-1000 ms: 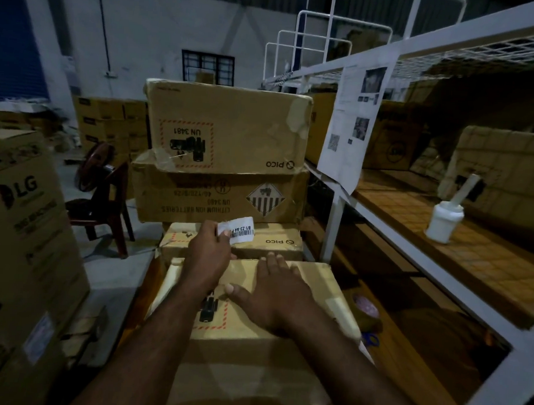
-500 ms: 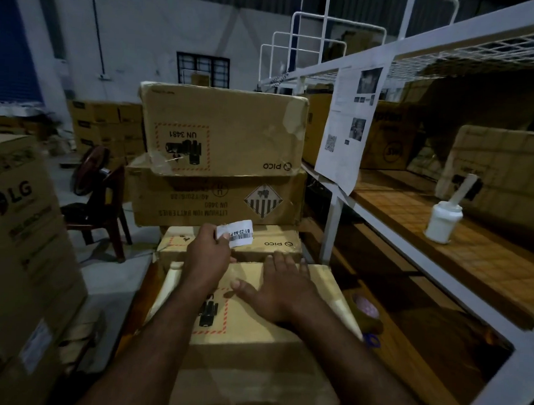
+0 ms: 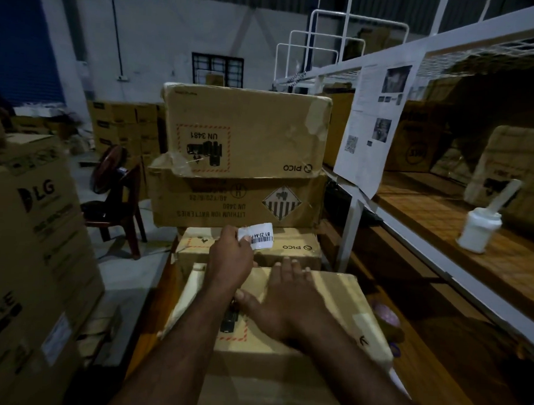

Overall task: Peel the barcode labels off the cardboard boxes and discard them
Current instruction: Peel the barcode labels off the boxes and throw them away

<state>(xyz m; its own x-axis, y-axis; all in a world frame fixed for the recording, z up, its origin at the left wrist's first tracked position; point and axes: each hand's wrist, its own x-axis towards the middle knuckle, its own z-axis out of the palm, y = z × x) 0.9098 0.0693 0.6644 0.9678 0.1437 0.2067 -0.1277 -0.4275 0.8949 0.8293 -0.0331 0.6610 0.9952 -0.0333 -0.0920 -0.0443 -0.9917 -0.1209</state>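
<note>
My left hand (image 3: 230, 259) pinches a white barcode label (image 3: 258, 235) by its left end and holds it up, free of the boxes. My right hand (image 3: 289, 301) lies flat, fingers spread, on top of the nearest cardboard box (image 3: 332, 300), which carries a red-dashed battery mark partly hidden under my arms. Beyond it sits a smaller PICO box (image 3: 291, 246). Behind that stand two stacked boxes: a lithium battery box (image 3: 216, 203) below and a UN 3481 PICO box (image 3: 251, 122) on top.
A white metal rack (image 3: 350, 218) with wooden shelves runs along the right, with a paper sheet (image 3: 376, 115) hanging on it and a white bottle (image 3: 480, 228) on a shelf. A large LG box (image 3: 35, 229) stands at left. A dark chair (image 3: 121, 208) sits behind it.
My left hand has kept the label raised and shifted slightly. My right hand stays pressed on the near box. The view has moved a little.
</note>
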